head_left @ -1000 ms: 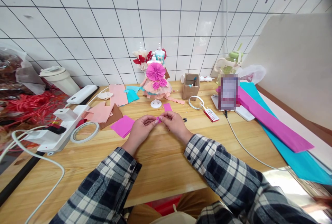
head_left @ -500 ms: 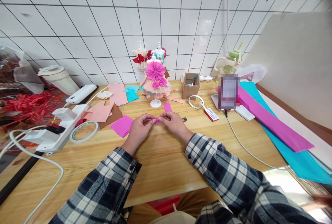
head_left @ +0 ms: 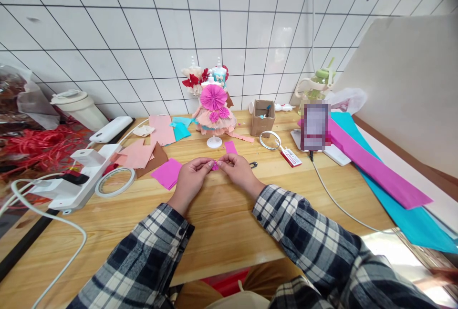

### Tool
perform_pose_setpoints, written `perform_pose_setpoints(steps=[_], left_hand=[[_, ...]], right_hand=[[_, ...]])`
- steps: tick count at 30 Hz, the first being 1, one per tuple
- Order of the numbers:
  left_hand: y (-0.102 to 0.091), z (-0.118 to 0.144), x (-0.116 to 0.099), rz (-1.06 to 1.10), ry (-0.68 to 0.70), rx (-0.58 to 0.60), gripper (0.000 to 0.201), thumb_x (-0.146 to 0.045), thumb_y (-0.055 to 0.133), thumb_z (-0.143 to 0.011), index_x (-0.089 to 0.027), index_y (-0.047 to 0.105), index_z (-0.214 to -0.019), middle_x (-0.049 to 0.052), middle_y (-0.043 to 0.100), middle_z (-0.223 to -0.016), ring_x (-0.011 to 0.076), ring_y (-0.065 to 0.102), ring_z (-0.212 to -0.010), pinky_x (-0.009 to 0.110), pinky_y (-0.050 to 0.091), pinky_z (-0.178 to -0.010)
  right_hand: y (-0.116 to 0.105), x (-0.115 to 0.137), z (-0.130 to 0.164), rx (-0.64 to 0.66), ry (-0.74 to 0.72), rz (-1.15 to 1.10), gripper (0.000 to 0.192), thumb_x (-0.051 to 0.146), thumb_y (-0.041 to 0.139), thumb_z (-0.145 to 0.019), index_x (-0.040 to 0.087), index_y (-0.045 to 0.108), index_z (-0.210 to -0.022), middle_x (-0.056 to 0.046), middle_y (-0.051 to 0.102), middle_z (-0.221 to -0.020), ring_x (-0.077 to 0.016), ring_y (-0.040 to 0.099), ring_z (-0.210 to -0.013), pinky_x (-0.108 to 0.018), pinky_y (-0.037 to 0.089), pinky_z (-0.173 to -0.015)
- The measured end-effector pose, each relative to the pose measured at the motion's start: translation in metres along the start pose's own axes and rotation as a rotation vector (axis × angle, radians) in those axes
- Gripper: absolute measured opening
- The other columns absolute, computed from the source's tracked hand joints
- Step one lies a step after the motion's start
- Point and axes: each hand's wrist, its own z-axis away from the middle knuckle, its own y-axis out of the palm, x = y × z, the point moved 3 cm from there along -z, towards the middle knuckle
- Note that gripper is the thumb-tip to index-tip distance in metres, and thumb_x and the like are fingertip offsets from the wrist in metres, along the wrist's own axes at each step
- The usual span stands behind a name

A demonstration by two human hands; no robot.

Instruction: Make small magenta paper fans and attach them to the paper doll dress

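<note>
Between my fingertips is a small pleated magenta paper fan (head_left: 215, 166), partly hidden by the fingers. My left hand (head_left: 193, 178) pinches its left side, and my right hand (head_left: 238, 171) pinches the right side. Left of my left hand lies a stack of magenta paper squares (head_left: 167, 173). A magenta paper strip (head_left: 231, 147) rests just beyond my right hand. Behind the hands stands a miniature dress form (head_left: 214, 142) on a white base, dressed in ruffled peach paper with a large magenta rosette (head_left: 213, 97) and smaller ones below it.
Left are a power strip (head_left: 80, 182), a tape roll (head_left: 115, 182), peach paper (head_left: 134, 155) and a white cup (head_left: 80, 108). Toward the right stand a cardboard box (head_left: 263, 120), a white ring with a red tag (head_left: 291, 158), a phone (head_left: 315, 128) with its cable, and long coloured paper sheets (head_left: 382, 170).
The magenta paper between my fingertips now shows more of its pleats, spread out into a fan. Both hands stay in nearly the same place.
</note>
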Motion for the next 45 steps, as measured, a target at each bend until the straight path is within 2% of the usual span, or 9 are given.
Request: perform_pose_setpoints(steps=[7, 10, 17, 20, 25, 30, 36, 41, 45], left_hand=[[0.0006, 0.0010, -0.0049, -0.195, 0.069, 0.031, 0.030, -0.041, 0.066, -0.074, -0.017, 0.072, -0.091, 0.008, 0.073, -0.094, 0.0221, 0.066, -0.088, 0.034, 0.051, -0.084], [0.0013, 0.0012, -0.0043, -0.166, 0.074, 0.049, 0.035, -0.041, 0.066, -0.075, -0.016, 0.069, -0.100, 0.009, 0.072, -0.098, 0.0217, 0.066, -0.088, 0.033, 0.052, -0.081], [0.0002, -0.0010, -0.0013, -0.169, 0.062, 0.035, 0.025, -0.038, 0.067, -0.073, -0.016, 0.069, -0.084, 0.007, 0.072, -0.085, 0.0201, 0.066, -0.079, 0.030, 0.052, -0.075], [-0.0002, -0.0020, -0.0004, -0.181, 0.068, 0.045, 0.024, -0.037, 0.066, -0.073, -0.016, 0.068, -0.083, 0.006, 0.072, -0.084, 0.0196, 0.066, -0.079, 0.029, 0.051, -0.074], [0.0039, -0.0010, 0.0011, -0.169, 0.059, 0.130, 0.026, -0.039, 0.063, -0.076, -0.016, 0.066, -0.087, 0.006, 0.071, -0.084, 0.0189, 0.065, -0.078, 0.028, 0.050, -0.072], [0.0029, 0.0020, -0.0031, -0.187, 0.057, 0.052, 0.024, -0.038, 0.064, -0.075, -0.015, 0.067, -0.082, 0.006, 0.071, -0.082, 0.0190, 0.065, -0.076, 0.027, 0.049, -0.070], [-0.0002, 0.0030, -0.0008, -0.088, 0.033, -0.003, 0.025, -0.038, 0.065, -0.073, -0.015, 0.068, -0.084, 0.007, 0.072, -0.083, 0.0190, 0.065, -0.075, 0.028, 0.050, -0.070], [-0.0016, 0.0025, -0.0020, -0.111, 0.027, -0.010, 0.024, -0.037, 0.065, -0.073, -0.016, 0.069, -0.083, 0.006, 0.072, -0.082, 0.0193, 0.065, -0.075, 0.028, 0.050, -0.070], [-0.0014, 0.0023, -0.0075, -0.139, 0.045, -0.017, 0.027, -0.038, 0.066, -0.073, -0.014, 0.070, -0.086, 0.008, 0.072, -0.086, 0.0205, 0.065, -0.080, 0.031, 0.050, -0.076]], right_hand=[[-0.0004, -0.0005, -0.0003, 0.041, 0.002, -0.010, 0.020, 0.035, 0.062, -0.072, 0.017, 0.062, -0.079, 0.002, 0.058, -0.067, -0.0095, 0.048, -0.059, -0.021, 0.037, -0.054], [-0.0003, -0.0028, -0.0012, 0.026, 0.014, -0.038, 0.021, 0.037, 0.064, -0.070, 0.016, 0.061, -0.075, 0.003, 0.058, -0.066, -0.0087, 0.047, -0.057, -0.020, 0.036, -0.052], [0.0055, -0.0044, 0.0014, 0.105, 0.139, -0.211, 0.014, 0.031, 0.058, -0.071, 0.019, 0.053, -0.074, 0.008, 0.047, -0.052, -0.0060, 0.038, -0.040, -0.018, 0.027, -0.040], [0.0041, -0.0037, 0.0006, 0.090, 0.098, -0.167, 0.015, 0.032, 0.059, -0.070, 0.018, 0.055, -0.075, 0.007, 0.049, -0.054, -0.0060, 0.039, -0.042, -0.018, 0.029, -0.041], [0.0009, -0.0027, -0.0011, 0.065, 0.028, -0.081, 0.018, 0.034, 0.060, -0.070, 0.017, 0.057, -0.075, 0.005, 0.053, -0.061, -0.0065, 0.042, -0.049, -0.019, 0.032, -0.046], [0.0010, 0.0003, 0.0017, 0.019, 0.057, -0.076, 0.018, 0.035, 0.060, -0.070, 0.017, 0.057, -0.074, 0.006, 0.050, -0.056, -0.0065, 0.041, -0.046, -0.018, 0.032, -0.043], [0.0049, 0.0006, 0.0037, 0.064, 0.140, -0.216, 0.017, 0.034, 0.060, -0.073, 0.018, 0.054, -0.076, 0.008, 0.046, -0.050, -0.0064, 0.039, -0.035, -0.018, 0.032, -0.033], [0.0039, -0.0024, 0.0020, 0.090, 0.140, -0.188, 0.018, 0.034, 0.063, -0.073, 0.018, 0.056, -0.079, 0.006, 0.050, -0.055, -0.0067, 0.044, -0.040, -0.017, 0.035, -0.033], [0.0026, -0.0048, 0.0004, 0.104, 0.105, -0.141, 0.020, 0.037, 0.064, -0.073, 0.018, 0.056, -0.075, 0.006, 0.048, -0.051, -0.0068, 0.042, -0.039, -0.017, 0.035, -0.033]])
